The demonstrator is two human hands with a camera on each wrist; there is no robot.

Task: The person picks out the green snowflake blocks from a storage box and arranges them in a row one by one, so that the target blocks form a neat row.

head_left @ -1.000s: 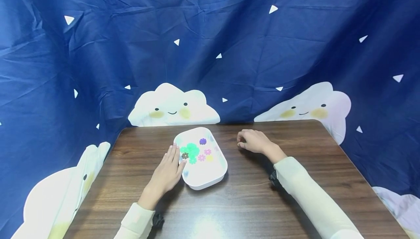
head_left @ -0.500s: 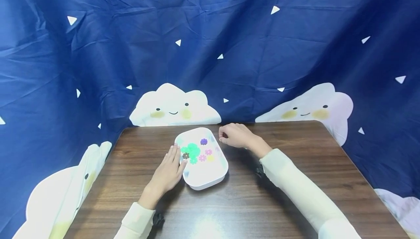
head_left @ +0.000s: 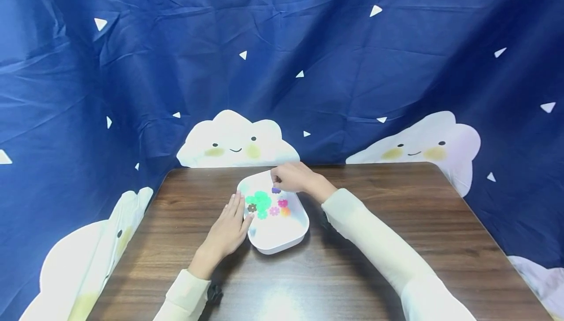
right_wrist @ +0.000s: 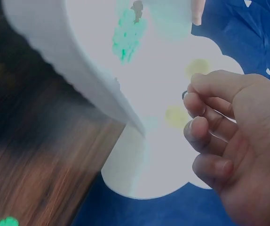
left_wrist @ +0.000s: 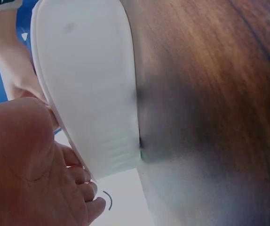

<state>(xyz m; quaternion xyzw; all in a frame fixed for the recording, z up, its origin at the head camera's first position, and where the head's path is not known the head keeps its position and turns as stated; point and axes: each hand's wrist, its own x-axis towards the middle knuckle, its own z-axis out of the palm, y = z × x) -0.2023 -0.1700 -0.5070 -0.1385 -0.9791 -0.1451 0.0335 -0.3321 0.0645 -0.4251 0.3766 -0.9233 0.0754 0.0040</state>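
Observation:
A white tray [head_left: 277, 240] with rounded corners stands on the table, holding small flower-shaped pieces. Green pieces [head_left: 263, 200] overlap in a cluster, with a brown piece [head_left: 252, 208] beside them. Pink pieces [head_left: 274, 211] and an orange-yellow piece [head_left: 285, 212] lie to their right. My left hand [head_left: 225, 228] rests along the tray's left rim, fingers straight. Over the far right part of the tray is my right hand [head_left: 292, 176], fingertips right at a purple flower piece [head_left: 276, 190] that they partly cover. The right wrist view shows its fingers [right_wrist: 198, 129] loosely bent, with nothing visible between them.
The brown wooden table [head_left: 387, 242] reaches back to a blue curtain [head_left: 273, 66] printed with white clouds [head_left: 238, 140] and small white triangles. A dark wrist device [head_left: 214, 293] sits at the left sleeve's cuff.
My right hand has moved left from the table, across the tray's right rim, to the purple piece. The left hand has stayed at the tray's left rim.

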